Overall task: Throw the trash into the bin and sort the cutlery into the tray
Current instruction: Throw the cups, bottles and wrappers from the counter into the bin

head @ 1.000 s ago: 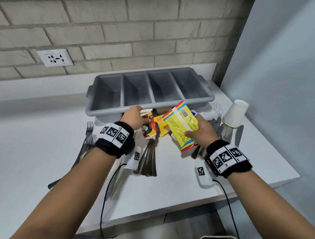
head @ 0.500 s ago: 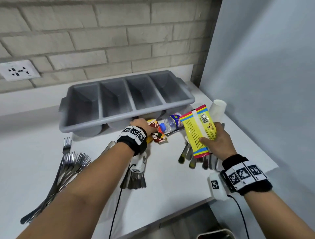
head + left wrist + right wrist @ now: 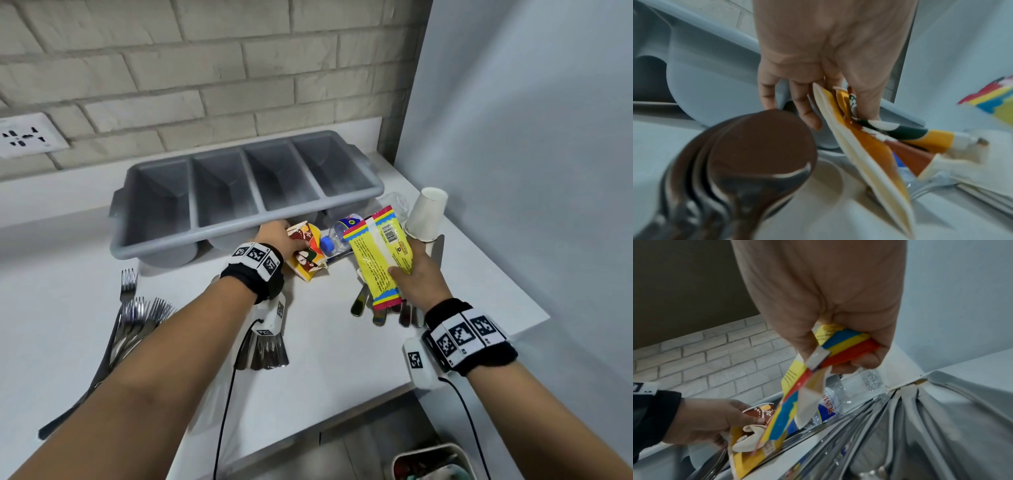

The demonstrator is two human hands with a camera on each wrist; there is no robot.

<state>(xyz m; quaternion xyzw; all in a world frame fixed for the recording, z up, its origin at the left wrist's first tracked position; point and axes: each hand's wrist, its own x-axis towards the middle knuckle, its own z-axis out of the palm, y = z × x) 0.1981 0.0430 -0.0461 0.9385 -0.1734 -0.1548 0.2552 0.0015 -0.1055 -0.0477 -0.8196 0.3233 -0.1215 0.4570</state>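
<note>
White table (image 3: 342, 359): tray (image 3: 219, 236); forks (image 3: 137, 318)

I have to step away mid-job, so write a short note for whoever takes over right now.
Left hand grips a crushed cup in front of the tray.
Right hand holds the yellow wrapper above the knives.
A bottle and a white cup sit on the counter.
Forks lie left, spoons under the left wrist.
Done: no cutlery in the tray.
Left: both held pieces, bottle and white cup go to the bin; then sort the cutlery.
</note>
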